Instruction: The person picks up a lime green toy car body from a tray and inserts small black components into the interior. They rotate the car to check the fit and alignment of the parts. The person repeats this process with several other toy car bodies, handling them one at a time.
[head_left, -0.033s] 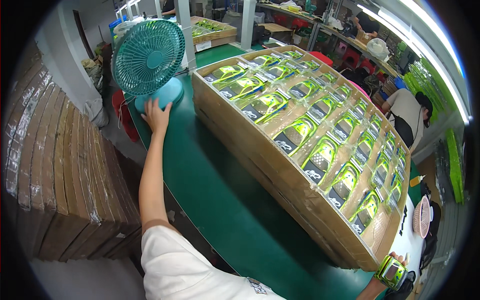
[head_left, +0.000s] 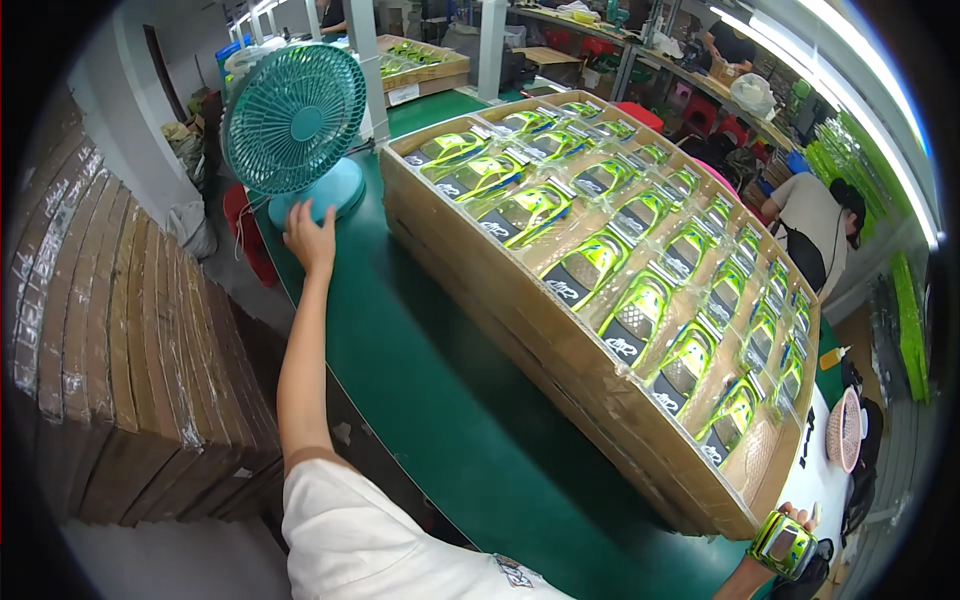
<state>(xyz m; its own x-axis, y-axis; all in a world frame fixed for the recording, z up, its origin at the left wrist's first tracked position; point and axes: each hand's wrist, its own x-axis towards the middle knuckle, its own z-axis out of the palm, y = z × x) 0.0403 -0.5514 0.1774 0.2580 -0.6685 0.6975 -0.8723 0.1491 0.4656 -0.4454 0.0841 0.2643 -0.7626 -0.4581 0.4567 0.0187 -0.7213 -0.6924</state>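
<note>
My left hand [head_left: 311,238] reaches to the teal desk fan [head_left: 307,123]. Its fingers, slightly bent and apart, rest at the front of the fan's round base [head_left: 335,190]. At the lower right, my right hand [head_left: 797,513] grips a shiny green-and-black item [head_left: 783,545], which hides most of the fingers. Beside it stands a large cardboard tray [head_left: 590,365], raised and tilted on the table. Rows of clear-wrapped pieces, bright green with black panels [head_left: 590,262], fill most of it; what they are exactly I cannot tell.
The green tabletop [head_left: 420,400] curves along my left. Flat cardboard boxes [head_left: 130,370] stand stacked beyond its edge. A pink basket [head_left: 845,430] and a yellow bottle [head_left: 833,357] sit on the right. Another person [head_left: 810,220] bends over there. A second tray [head_left: 430,65] lies behind.
The fingers of my left hand have drawn a little closer together at the fan base. My right hand keeps its hold, and the whole view has shifted slightly.
</note>
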